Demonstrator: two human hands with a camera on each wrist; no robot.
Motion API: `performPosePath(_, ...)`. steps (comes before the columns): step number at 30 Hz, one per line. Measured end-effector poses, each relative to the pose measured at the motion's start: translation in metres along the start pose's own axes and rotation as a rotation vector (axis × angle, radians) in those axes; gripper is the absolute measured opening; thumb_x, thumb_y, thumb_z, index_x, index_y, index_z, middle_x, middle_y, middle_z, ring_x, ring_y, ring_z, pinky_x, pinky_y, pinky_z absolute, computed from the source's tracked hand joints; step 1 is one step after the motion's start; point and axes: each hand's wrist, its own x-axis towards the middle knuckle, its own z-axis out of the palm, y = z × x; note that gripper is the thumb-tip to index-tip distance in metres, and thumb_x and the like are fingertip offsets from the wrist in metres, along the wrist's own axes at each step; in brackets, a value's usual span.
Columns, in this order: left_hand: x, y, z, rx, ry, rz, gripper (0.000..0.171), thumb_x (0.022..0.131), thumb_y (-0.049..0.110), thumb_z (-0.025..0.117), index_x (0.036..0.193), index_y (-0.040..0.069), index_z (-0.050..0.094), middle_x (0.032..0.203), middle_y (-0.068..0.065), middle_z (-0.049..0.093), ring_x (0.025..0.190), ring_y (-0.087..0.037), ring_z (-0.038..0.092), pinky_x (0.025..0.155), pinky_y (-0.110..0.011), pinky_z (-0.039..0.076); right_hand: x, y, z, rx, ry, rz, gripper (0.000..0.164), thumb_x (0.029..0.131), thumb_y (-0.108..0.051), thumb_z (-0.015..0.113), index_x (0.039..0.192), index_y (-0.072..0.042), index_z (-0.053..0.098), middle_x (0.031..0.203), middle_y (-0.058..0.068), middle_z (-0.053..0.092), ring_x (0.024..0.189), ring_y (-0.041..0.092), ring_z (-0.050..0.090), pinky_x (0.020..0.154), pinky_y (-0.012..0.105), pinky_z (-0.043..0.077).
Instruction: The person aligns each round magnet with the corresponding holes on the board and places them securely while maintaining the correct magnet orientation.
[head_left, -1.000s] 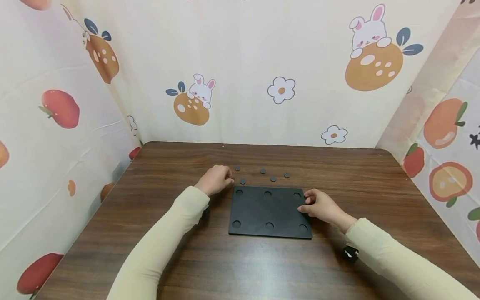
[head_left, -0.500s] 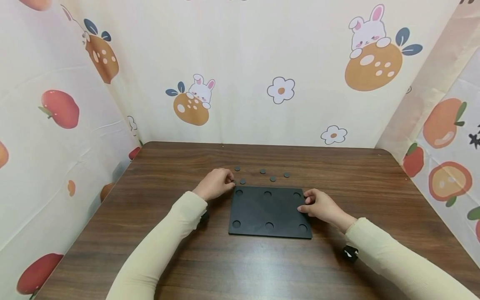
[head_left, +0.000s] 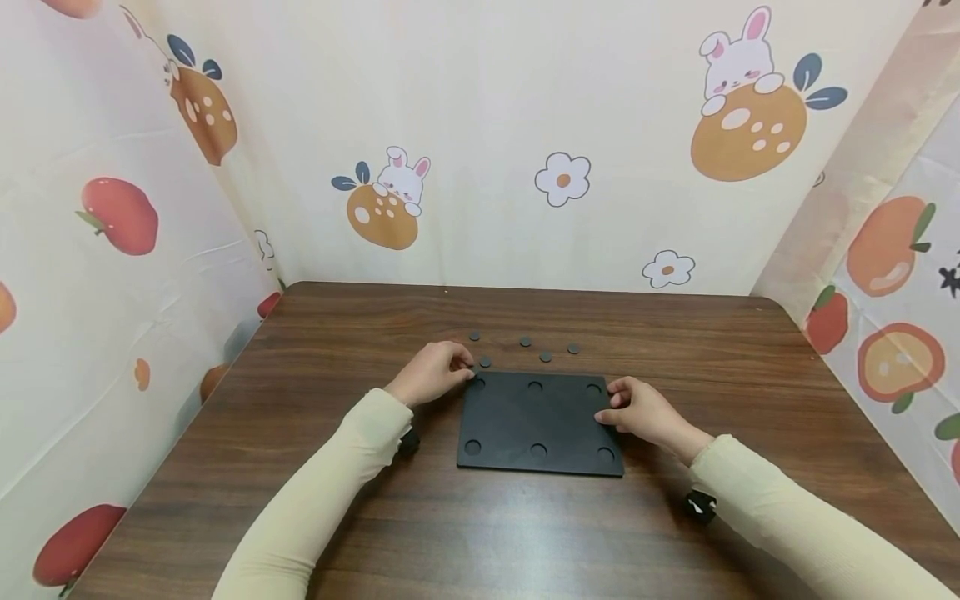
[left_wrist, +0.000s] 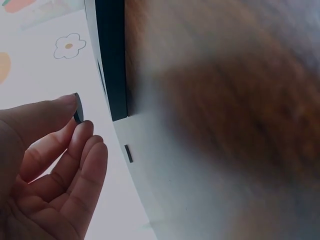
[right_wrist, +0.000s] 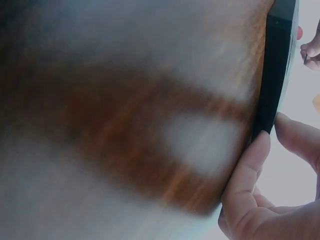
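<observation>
L hand (head_left: pixel 433 372): pinches dk disc (left_wrist: pixel 78 107) nr blk board (head_left: pixel 536 422). R hand (head_left: pixel 647 414): grips board's R edge. Table (head_left: pixel 360 325), beyond board: 5 discs (head_left: pixel 525 342).

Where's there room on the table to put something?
The table is bare in front of the black board, between the sleeves, and from the right hand toward the far right corner. It's crowded behind the board: five loose discs, plus the left hand.

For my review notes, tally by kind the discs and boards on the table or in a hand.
Dark discs lying on the table: 5
Held disc, pinched in the left hand: 1
Dark board: 1
Total: 7
</observation>
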Motion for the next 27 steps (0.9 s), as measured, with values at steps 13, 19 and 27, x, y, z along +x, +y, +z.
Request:
performPosePath(13,-0.0058,0.0056,0.0022,-0.018,-0.023,0.001,0.016,0.085,0.019,0.067,0.098,0.011,0.068,0.087,0.006,0.063,0.075,-0.005,0.056,0.067,-0.024,0.047,-0.0028,-0.0031,-0.0002,-0.001,-0.006,-0.003,0.056,0.08,-0.018,0.072,0.123,0.004,0.042,0.095,0.011,0.047,0.079,0.018,0.052,0.07,0.03,0.053)
performPosePath(19,-0.0042,0.0063,0.0036,0.003,-0.026,0.009,0.016,0.085,0.019,0.067,0.099,0.011,0.069,0.089,0.005,0.064,0.075,-0.005,0.056,0.068,-0.024,0.047,-0.0025,-0.0029,-0.0005,0.001,-0.001,0.003,0.056,0.08,-0.017,0.072,0.123,0.004,0.043,0.095,0.01,0.047,0.079,0.018,0.052,0.071,0.03,0.053)
performPosePath(27,-0.0014,0.0082,0.0051,0.044,-0.051,0.004,0.014,0.084,0.02,0.068,0.097,0.015,0.07,0.089,0.006,0.063,0.074,-0.005,0.055,0.067,-0.024,0.046,-0.0004,-0.0005,0.0001,-0.01,0.006,-0.005,0.056,0.08,-0.018,0.072,0.122,0.004,0.043,0.095,0.011,0.047,0.079,0.018,0.052,0.07,0.03,0.052)
